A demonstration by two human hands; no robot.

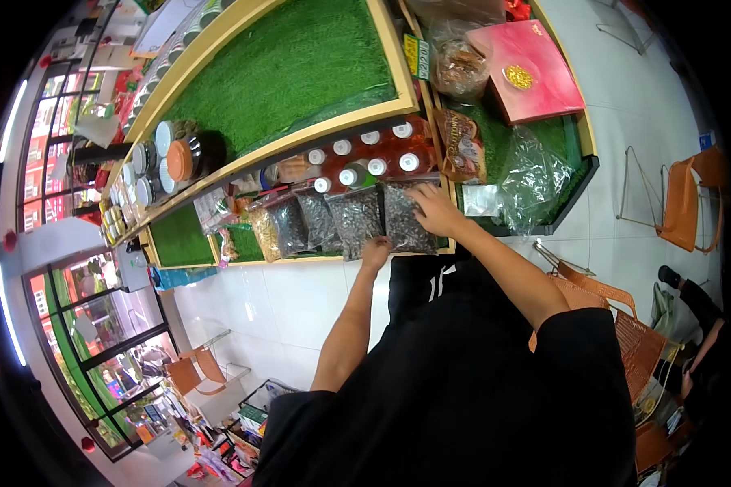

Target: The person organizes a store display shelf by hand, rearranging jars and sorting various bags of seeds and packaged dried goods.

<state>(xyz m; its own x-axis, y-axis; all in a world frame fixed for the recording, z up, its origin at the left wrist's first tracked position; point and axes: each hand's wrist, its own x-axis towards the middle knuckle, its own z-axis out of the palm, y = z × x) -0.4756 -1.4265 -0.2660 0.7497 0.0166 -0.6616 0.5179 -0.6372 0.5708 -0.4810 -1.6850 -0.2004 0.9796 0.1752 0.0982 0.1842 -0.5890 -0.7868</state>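
Note:
A row of clear plastic bags filled with small dark pieces lies along the near side of the wooden-edged display stand. My right hand [437, 213] rests on the rightmost dark-filled bag [408, 226], its fingers stretched out over the plastic. My left hand [375, 253] is at the lower right corner of the neighbouring dark-filled bag [356, 219]; its fingers are curled in against the bag's edge. Farther left are another dark-filled bag [318, 219] and a bag of yellowish pieces [265, 231].
White-capped bottles of reddish liquid [410, 144] stand behind the bags. Lidded jars [180, 158] crowd the left shelf. To the right are a pink box [528, 69], a brown snack bag [460, 144] and crumpled clear plastic [536, 174]. Orange chairs [681, 203] and a seated person are farther right.

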